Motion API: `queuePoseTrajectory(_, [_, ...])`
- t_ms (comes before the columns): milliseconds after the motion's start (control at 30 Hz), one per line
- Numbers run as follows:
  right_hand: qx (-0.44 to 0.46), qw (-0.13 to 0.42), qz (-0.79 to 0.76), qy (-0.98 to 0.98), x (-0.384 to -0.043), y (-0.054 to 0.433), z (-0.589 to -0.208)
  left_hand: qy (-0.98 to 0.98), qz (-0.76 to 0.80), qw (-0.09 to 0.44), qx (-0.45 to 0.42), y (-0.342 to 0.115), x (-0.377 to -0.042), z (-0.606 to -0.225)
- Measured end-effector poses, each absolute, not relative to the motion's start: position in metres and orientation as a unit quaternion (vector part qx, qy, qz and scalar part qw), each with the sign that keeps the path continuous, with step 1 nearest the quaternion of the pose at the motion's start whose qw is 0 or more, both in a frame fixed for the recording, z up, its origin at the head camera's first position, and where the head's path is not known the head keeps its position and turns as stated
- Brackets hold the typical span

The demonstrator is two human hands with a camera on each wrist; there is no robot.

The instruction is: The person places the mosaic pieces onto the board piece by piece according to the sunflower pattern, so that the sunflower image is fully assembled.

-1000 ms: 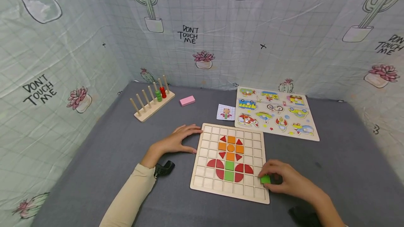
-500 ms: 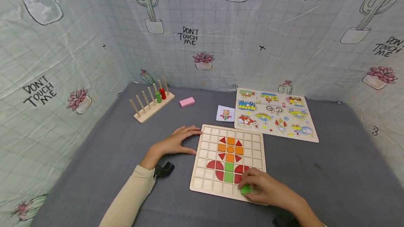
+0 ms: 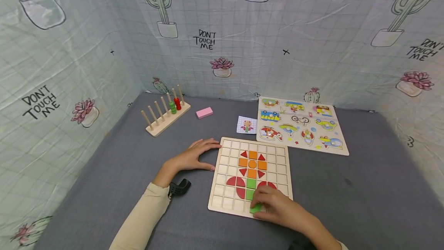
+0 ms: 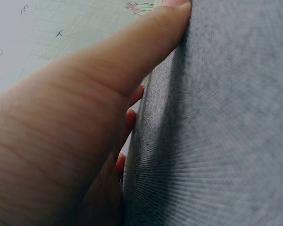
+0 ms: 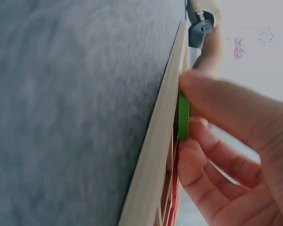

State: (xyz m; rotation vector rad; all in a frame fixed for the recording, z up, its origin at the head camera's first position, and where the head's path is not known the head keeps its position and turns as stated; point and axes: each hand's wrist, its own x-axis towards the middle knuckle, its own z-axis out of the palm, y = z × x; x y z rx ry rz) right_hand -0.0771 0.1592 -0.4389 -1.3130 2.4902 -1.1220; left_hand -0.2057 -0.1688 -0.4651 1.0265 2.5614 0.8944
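Observation:
A wooden grid board [image 3: 227,203] lies on the grey cloth, with orange, red and green flat pieces set in its squares. My right hand [image 3: 277,207] pinches a green square tile [image 3: 255,208] between thumb and fingers, low over the board's near rows, just below a column of two green squares. In the right wrist view the green tile [image 5: 183,117] is seen edge-on, right at the board's surface. Some red pieces are partly hidden beneath this hand. My left hand [image 3: 195,156] rests at the board's left edge, fingers extended and thumb apart, fingertips touching the rim.
Behind the board lie a small pattern card [image 3: 247,125] and a vehicle puzzle board [image 3: 301,125]. At the back left stand a wooden peg rack [image 3: 168,118] with green and red beads and a pink block [image 3: 204,112]. Printed curtains enclose the table.
My right hand has carried the green tile leftward from the board's right edge to the near row under the green column. The left hand has stayed in place.

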Motion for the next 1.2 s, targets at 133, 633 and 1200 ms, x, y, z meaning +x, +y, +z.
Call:
queuePoseTrajectory(133, [-0.431,0.02,-0.374,0.821,-0.0783,0.1553,-0.4413,0.877,0.307,0.121,0.35,-0.1689,-0.206,-0.4658])
queuePoseTrajectory(633, [-0.418,0.03,-0.362,0.833,-0.0768,0.1519,-0.4399,0.877,0.306,0.119,0.35,-0.1684,-0.2058,-0.4645])
queuePoseTrajectory(1200, [-0.384,0.046,-0.375,0.843,-0.0756,0.148,-0.4414,0.877,0.307,0.121,0.349,-0.168,-0.2056,-0.4635])
